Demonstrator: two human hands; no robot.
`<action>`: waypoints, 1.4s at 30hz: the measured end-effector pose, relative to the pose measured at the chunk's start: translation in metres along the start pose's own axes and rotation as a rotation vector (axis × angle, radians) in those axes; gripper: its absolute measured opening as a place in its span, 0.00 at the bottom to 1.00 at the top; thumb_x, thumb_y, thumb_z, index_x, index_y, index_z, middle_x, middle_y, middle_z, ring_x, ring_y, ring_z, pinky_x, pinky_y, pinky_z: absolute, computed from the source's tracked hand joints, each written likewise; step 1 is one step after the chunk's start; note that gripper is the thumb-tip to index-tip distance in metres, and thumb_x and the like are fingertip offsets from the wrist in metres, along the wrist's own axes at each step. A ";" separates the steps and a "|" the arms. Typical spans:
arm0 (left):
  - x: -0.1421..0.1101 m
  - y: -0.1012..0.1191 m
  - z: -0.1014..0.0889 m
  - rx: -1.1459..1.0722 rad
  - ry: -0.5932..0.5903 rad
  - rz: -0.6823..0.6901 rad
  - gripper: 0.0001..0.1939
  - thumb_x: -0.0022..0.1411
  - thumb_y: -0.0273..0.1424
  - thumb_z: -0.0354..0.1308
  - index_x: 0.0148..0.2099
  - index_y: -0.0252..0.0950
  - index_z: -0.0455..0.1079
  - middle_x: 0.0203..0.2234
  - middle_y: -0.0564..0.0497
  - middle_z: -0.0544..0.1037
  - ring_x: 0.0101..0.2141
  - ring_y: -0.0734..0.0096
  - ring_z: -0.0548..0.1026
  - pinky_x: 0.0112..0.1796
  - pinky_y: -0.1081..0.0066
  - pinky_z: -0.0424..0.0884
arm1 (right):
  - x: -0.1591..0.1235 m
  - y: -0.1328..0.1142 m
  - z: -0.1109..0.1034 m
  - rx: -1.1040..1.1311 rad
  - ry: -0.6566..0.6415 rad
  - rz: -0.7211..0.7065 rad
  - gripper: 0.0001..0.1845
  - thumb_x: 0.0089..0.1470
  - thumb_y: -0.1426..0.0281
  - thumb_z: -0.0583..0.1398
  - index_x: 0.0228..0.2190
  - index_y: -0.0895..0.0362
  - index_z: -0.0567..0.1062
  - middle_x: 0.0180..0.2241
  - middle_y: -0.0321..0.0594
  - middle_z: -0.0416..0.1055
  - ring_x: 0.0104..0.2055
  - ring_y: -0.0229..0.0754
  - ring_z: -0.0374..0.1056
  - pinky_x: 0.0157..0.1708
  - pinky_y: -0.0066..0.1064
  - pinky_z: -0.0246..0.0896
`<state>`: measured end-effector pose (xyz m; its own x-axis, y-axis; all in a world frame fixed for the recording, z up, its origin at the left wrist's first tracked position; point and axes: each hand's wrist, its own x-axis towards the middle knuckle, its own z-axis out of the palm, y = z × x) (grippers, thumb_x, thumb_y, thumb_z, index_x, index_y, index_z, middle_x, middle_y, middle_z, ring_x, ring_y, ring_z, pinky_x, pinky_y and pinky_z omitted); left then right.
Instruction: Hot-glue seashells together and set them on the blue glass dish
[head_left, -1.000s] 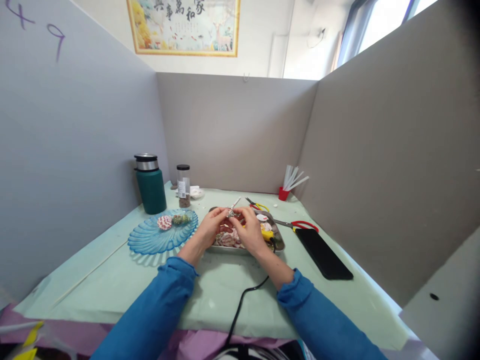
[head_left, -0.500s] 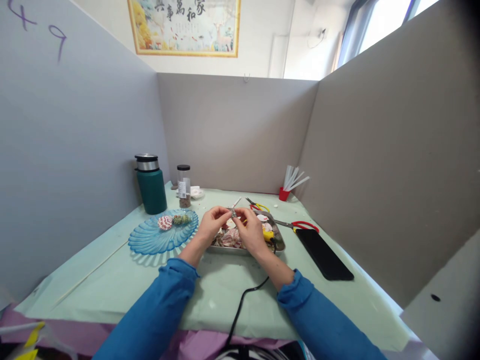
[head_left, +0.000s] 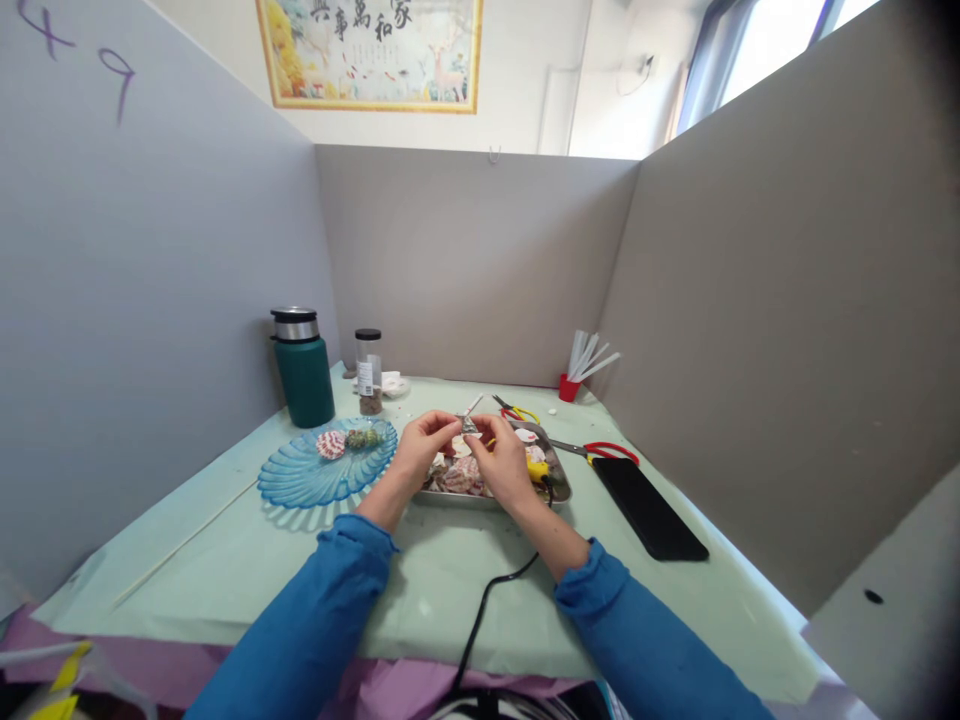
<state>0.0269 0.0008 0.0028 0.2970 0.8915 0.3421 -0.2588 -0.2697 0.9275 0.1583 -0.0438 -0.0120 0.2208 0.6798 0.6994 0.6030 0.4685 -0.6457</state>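
Above a metal tray (head_left: 480,503) of shells, my left hand (head_left: 421,447) and my right hand (head_left: 501,455) meet fingertip to fingertip. Pinched between them is a small grey piece (head_left: 469,424), perhaps a shell; its exact shape is too small to make out. Pinkish shells (head_left: 461,475) fill the tray below, partly hidden by my hands. A yellow glue gun (head_left: 536,468) rests at the tray's right side, and its black cord (head_left: 484,600) runs toward me. To the left, a blue scalloped plate (head_left: 300,490) bears a striped shell (head_left: 331,444) and a greenish shell (head_left: 363,438).
A green bottle (head_left: 304,380) and a clear jar (head_left: 368,375) stand at the back left. Red-handled scissors (head_left: 607,452) and a black phone (head_left: 649,508) lie right of the tray. Behind are pliers (head_left: 517,412) and a red cup (head_left: 570,389) of white glue sticks. Grey partitions enclose three sides.
The small piece has turned slightly between my fingertips, and more of it shows now. My fingers have shifted a little; both hands stay over the tray.
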 end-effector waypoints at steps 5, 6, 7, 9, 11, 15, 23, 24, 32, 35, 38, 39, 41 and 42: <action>0.000 0.000 0.000 0.007 -0.004 -0.009 0.13 0.47 0.36 0.65 0.30 0.32 0.71 0.15 0.57 0.68 0.19 0.78 0.66 0.23 0.76 0.65 | 0.000 0.000 0.000 0.016 0.017 0.003 0.08 0.52 0.71 0.57 0.36 0.57 0.73 0.35 0.41 0.71 0.34 0.41 0.67 0.36 0.32 0.62; 0.000 -0.001 0.000 0.011 -0.005 -0.009 0.13 0.47 0.36 0.65 0.30 0.32 0.71 0.15 0.57 0.68 0.19 0.78 0.66 0.22 0.76 0.65 | 0.000 0.000 0.000 0.020 0.018 0.006 0.09 0.52 0.71 0.57 0.37 0.57 0.73 0.35 0.41 0.71 0.34 0.41 0.67 0.36 0.32 0.62; 0.001 -0.001 0.000 0.015 -0.005 -0.007 0.13 0.47 0.36 0.65 0.30 0.32 0.71 0.15 0.57 0.68 0.18 0.78 0.66 0.22 0.76 0.65 | 0.000 0.000 0.000 0.023 0.015 0.008 0.09 0.52 0.72 0.57 0.37 0.57 0.73 0.35 0.41 0.71 0.34 0.41 0.67 0.36 0.32 0.62; 0.001 -0.002 0.000 0.020 -0.004 -0.004 0.13 0.47 0.36 0.65 0.30 0.32 0.70 0.15 0.57 0.68 0.18 0.78 0.66 0.22 0.76 0.65 | 0.001 -0.001 -0.001 0.029 0.005 0.008 0.10 0.52 0.71 0.57 0.37 0.57 0.73 0.36 0.41 0.71 0.34 0.41 0.67 0.36 0.32 0.62; 0.001 -0.003 -0.001 0.018 -0.011 -0.002 0.13 0.47 0.36 0.65 0.30 0.32 0.70 0.15 0.57 0.69 0.18 0.78 0.66 0.22 0.76 0.65 | 0.001 -0.001 -0.001 0.041 -0.002 0.002 0.09 0.52 0.71 0.57 0.37 0.57 0.73 0.36 0.41 0.71 0.35 0.41 0.67 0.36 0.32 0.62; 0.002 -0.003 -0.001 0.007 -0.023 -0.010 0.13 0.47 0.37 0.66 0.30 0.32 0.70 0.14 0.57 0.68 0.17 0.78 0.66 0.22 0.76 0.65 | 0.001 -0.002 -0.002 0.067 -0.005 -0.003 0.08 0.53 0.71 0.56 0.36 0.57 0.73 0.36 0.41 0.71 0.36 0.41 0.67 0.35 0.31 0.62; 0.000 -0.001 -0.001 -0.025 -0.027 -0.042 0.14 0.44 0.37 0.67 0.28 0.32 0.70 0.15 0.57 0.69 0.16 0.80 0.65 0.21 0.75 0.67 | 0.001 -0.003 -0.003 0.081 -0.005 -0.023 0.07 0.53 0.71 0.57 0.35 0.56 0.73 0.33 0.39 0.71 0.33 0.40 0.66 0.34 0.30 0.62; 0.000 0.000 -0.001 -0.027 -0.027 -0.047 0.14 0.43 0.37 0.67 0.28 0.32 0.70 0.15 0.57 0.69 0.16 0.80 0.65 0.21 0.75 0.67 | 0.001 -0.004 -0.003 0.082 -0.006 -0.027 0.07 0.52 0.72 0.57 0.34 0.56 0.73 0.33 0.39 0.70 0.33 0.40 0.66 0.34 0.30 0.62; 0.002 -0.002 -0.004 -0.035 -0.047 -0.063 0.13 0.43 0.36 0.67 0.26 0.32 0.70 0.14 0.57 0.68 0.16 0.80 0.65 0.21 0.75 0.68 | 0.000 -0.005 -0.004 0.069 -0.009 -0.066 0.06 0.52 0.73 0.57 0.33 0.57 0.73 0.32 0.39 0.69 0.33 0.40 0.66 0.33 0.30 0.61; 0.002 -0.002 -0.005 -0.038 -0.053 -0.075 0.14 0.42 0.35 0.68 0.26 0.32 0.70 0.14 0.57 0.69 0.15 0.80 0.65 0.21 0.75 0.68 | 0.001 -0.005 -0.004 0.060 -0.012 -0.079 0.05 0.52 0.73 0.57 0.33 0.57 0.73 0.32 0.39 0.69 0.33 0.40 0.65 0.34 0.30 0.61; 0.002 -0.002 -0.005 -0.044 -0.056 -0.074 0.13 0.42 0.35 0.68 0.25 0.32 0.70 0.14 0.57 0.68 0.15 0.81 0.65 0.21 0.75 0.68 | 0.001 -0.005 -0.004 0.056 -0.021 -0.084 0.05 0.52 0.73 0.57 0.32 0.56 0.73 0.31 0.38 0.69 0.33 0.40 0.65 0.34 0.30 0.61; 0.002 -0.002 -0.005 -0.041 -0.055 -0.076 0.13 0.42 0.35 0.68 0.25 0.32 0.70 0.14 0.57 0.68 0.15 0.80 0.65 0.21 0.75 0.68 | 0.001 -0.005 -0.005 0.056 -0.024 -0.083 0.04 0.52 0.73 0.57 0.32 0.56 0.73 0.31 0.38 0.69 0.33 0.40 0.65 0.33 0.30 0.61; 0.002 -0.002 -0.005 -0.033 -0.051 -0.083 0.14 0.42 0.35 0.68 0.25 0.32 0.69 0.14 0.57 0.69 0.15 0.80 0.66 0.20 0.75 0.67 | 0.000 -0.005 -0.005 0.058 -0.027 -0.082 0.04 0.52 0.73 0.57 0.31 0.56 0.73 0.30 0.38 0.69 0.33 0.40 0.65 0.33 0.30 0.60; 0.002 -0.002 -0.005 -0.030 -0.050 -0.086 0.14 0.42 0.36 0.68 0.25 0.32 0.69 0.15 0.56 0.70 0.15 0.79 0.66 0.20 0.75 0.67 | 0.000 -0.005 -0.005 0.058 -0.030 -0.081 0.03 0.52 0.73 0.58 0.31 0.56 0.72 0.30 0.38 0.69 0.32 0.40 0.65 0.33 0.30 0.60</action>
<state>0.0231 0.0049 0.0009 0.3649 0.8913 0.2691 -0.2580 -0.1810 0.9491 0.1595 -0.0489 -0.0067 0.1494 0.6547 0.7410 0.5719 0.5541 -0.6049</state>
